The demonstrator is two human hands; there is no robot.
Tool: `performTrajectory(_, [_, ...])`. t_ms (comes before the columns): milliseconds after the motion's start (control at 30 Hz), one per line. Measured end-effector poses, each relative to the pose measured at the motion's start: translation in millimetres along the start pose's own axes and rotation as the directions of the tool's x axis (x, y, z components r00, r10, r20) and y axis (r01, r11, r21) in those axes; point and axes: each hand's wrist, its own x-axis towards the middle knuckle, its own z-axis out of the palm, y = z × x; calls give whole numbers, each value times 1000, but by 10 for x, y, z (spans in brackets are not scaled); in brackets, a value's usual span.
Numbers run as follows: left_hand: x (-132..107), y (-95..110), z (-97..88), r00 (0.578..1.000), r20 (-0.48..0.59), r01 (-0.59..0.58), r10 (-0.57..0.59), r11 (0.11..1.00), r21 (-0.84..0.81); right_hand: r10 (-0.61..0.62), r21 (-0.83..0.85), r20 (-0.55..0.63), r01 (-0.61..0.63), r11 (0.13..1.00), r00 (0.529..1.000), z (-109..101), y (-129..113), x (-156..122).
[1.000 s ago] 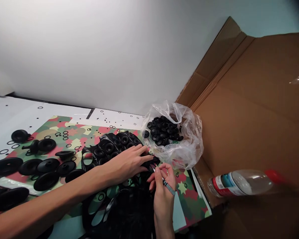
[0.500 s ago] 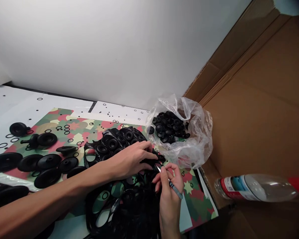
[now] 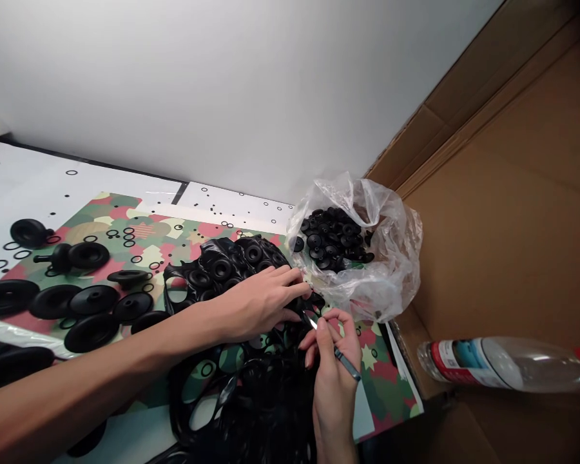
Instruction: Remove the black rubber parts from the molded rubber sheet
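My right hand (image 3: 336,364) is closed round a slim craft knife (image 3: 347,363) with a dark handle. Its bright pointed tip is directed up and left, close to the fingers of the other hand. My left hand (image 3: 265,299) lies over a black rubber sheet (image 3: 212,265) with moulded round parts and holes in it. The thumb and fingers pinch its right edge; the exact spot they grip is partly hidden. More of the dark rubber sheeting hangs down below both hands.
Right behind the hands stands a clear plastic bag (image 3: 391,277) holding many small black rubber discs (image 3: 331,241). Larger black discs (image 3: 94,299) and thin rings lie left on a camouflage-patterned board (image 3: 147,222). A plastic bottle (image 3: 507,364) lies beside a cardboard wall (image 3: 512,193) at right.
The view has shifted slightly. My right hand and the knife are tilted a little differently, the tip still near the left fingers. My left hand keeps its hold on the rubber sheet.
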Motion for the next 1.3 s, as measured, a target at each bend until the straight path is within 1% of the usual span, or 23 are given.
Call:
performTrajectory(133, [-9,-26,51,999,23,-40,39,998,58,-56,-120,-10,54,991,998,30,-5,-25])
performTrajectory(233, [-12,-38,27,999,22,-37,36,998,53,-85,-174,-6,83,981,996,44,-15,-41])
performTrajectory(300, [-14,-39,-15,1000,15,-27,27,999,29,-92,-170,-4,90,981,996,45,-21,-50])
performTrajectory(400, [-15,-30,-62,1000,2,-14,14,1000,-1,-89,-121,-14,86,989,996,41,-42,-62])
performTrajectory(567, [-13,-12,-41,1000,2,13,-13,1000,-9,-100,-68,-10,99,993,995,35,-95,-55])
performTrajectory(733, [-8,21,-44,999,17,32,-32,999,-13,-117,-78,6,117,990,993,26,-78,-46])
performTrajectory(933, [-5,55,-95,998,64,4,-5,1000,22,-114,-227,19,116,967,993,58,-69,-88])
performTrajectory(1100, [-15,61,-98,996,80,-34,33,999,7,-188,-373,17,181,910,982,109,-114,-101])
performTrajectory(1300, [-5,28,-33,994,58,-87,87,996,-8,-264,-494,70,263,829,962,189,-125,-94])
